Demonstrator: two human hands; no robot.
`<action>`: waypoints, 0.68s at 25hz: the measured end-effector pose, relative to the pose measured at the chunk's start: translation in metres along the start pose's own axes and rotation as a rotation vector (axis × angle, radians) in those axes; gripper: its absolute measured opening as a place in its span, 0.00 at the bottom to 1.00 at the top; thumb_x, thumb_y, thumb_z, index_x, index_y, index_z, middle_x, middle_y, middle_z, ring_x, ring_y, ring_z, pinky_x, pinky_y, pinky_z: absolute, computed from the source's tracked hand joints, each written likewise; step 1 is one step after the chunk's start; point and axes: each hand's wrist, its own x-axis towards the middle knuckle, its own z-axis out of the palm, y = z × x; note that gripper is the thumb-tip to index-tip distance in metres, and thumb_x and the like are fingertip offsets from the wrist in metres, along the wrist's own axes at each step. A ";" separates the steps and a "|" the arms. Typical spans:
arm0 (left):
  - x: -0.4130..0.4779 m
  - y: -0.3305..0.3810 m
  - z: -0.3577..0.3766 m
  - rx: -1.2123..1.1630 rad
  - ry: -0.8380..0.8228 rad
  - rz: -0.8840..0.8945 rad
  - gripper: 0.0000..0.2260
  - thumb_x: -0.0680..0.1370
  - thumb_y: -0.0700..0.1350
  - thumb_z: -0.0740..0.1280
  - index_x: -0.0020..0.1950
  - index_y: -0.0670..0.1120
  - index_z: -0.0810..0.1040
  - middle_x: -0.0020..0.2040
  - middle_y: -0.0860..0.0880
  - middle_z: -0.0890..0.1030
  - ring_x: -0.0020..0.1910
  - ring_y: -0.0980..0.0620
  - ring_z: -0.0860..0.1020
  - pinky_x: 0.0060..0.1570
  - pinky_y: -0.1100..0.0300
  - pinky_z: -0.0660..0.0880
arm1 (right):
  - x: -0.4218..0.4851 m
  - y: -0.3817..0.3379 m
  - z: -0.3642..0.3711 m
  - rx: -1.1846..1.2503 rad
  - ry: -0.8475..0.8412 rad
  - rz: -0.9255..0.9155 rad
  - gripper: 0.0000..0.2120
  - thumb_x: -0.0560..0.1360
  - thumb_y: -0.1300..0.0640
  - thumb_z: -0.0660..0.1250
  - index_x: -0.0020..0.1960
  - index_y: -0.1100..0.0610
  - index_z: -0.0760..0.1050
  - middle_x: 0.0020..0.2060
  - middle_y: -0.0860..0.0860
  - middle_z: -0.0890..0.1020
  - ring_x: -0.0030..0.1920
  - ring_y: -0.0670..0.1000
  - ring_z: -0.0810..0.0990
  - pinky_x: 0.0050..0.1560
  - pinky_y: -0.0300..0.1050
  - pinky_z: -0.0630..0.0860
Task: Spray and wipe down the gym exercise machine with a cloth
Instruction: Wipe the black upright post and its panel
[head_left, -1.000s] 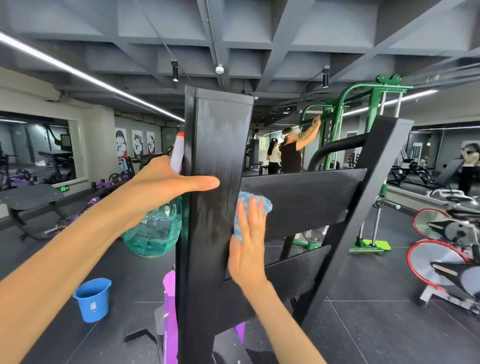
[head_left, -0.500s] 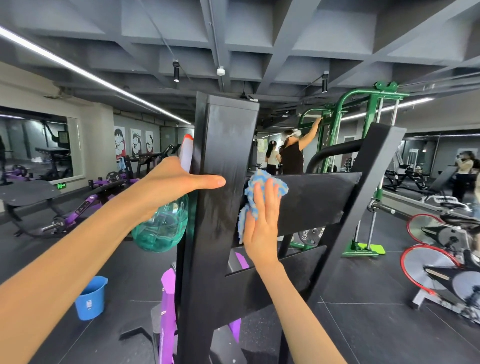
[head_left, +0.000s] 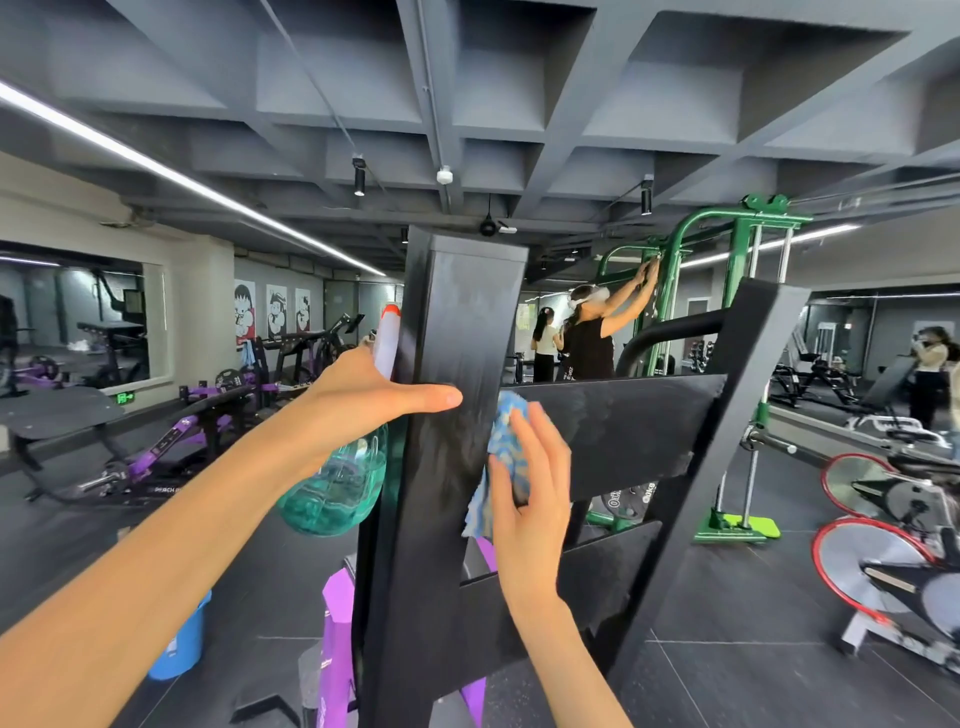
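The exercise machine's black frame fills the middle: a thick upright post (head_left: 457, 322) joined to a wide crossbar (head_left: 623, 431), both streaked with damp marks. My left hand (head_left: 358, 400) grips a teal spray bottle (head_left: 337, 488) with a white and orange head, just left of the post; its thumb lies across the post's front. My right hand (head_left: 530, 483) presses a blue cloth (head_left: 506, 441) flat against the crossbar where it meets the post. Part of the cloth hangs below my palm.
A blue bucket (head_left: 182, 644) stands on the floor at lower left. Purple machine parts (head_left: 337, 649) sit below the frame. Spin bikes (head_left: 883, 561) are at the right. A person (head_left: 592, 338) reaches up at a green cable machine (head_left: 727, 291) behind.
My right hand and the cloth slid up the crossbar by the post, then back down a little. My left hand with the bottle stayed at the post. The view tilted upward.
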 end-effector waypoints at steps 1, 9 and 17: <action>0.000 0.000 0.000 -0.015 -0.005 -0.004 0.48 0.73 0.57 0.72 0.79 0.58 0.39 0.56 0.43 0.70 0.53 0.48 0.74 0.45 0.73 0.59 | 0.010 -0.003 0.003 -0.038 0.075 -0.030 0.22 0.75 0.69 0.66 0.65 0.52 0.74 0.64 0.49 0.70 0.66 0.41 0.69 0.62 0.35 0.70; -0.003 0.003 -0.001 0.008 -0.009 0.003 0.48 0.73 0.57 0.72 0.78 0.59 0.38 0.37 0.49 0.63 0.35 0.54 0.66 0.34 0.62 0.64 | -0.063 0.041 0.008 -0.282 -0.022 -0.159 0.23 0.80 0.56 0.57 0.73 0.41 0.61 0.60 0.45 0.68 0.61 0.42 0.69 0.64 0.31 0.65; -0.004 0.003 -0.003 0.020 -0.011 -0.014 0.48 0.73 0.58 0.72 0.78 0.59 0.37 0.41 0.43 0.69 0.42 0.49 0.74 0.41 0.60 0.71 | 0.054 0.005 0.023 -0.283 0.044 -0.342 0.16 0.79 0.63 0.53 0.63 0.59 0.71 0.61 0.51 0.72 0.64 0.52 0.70 0.71 0.53 0.59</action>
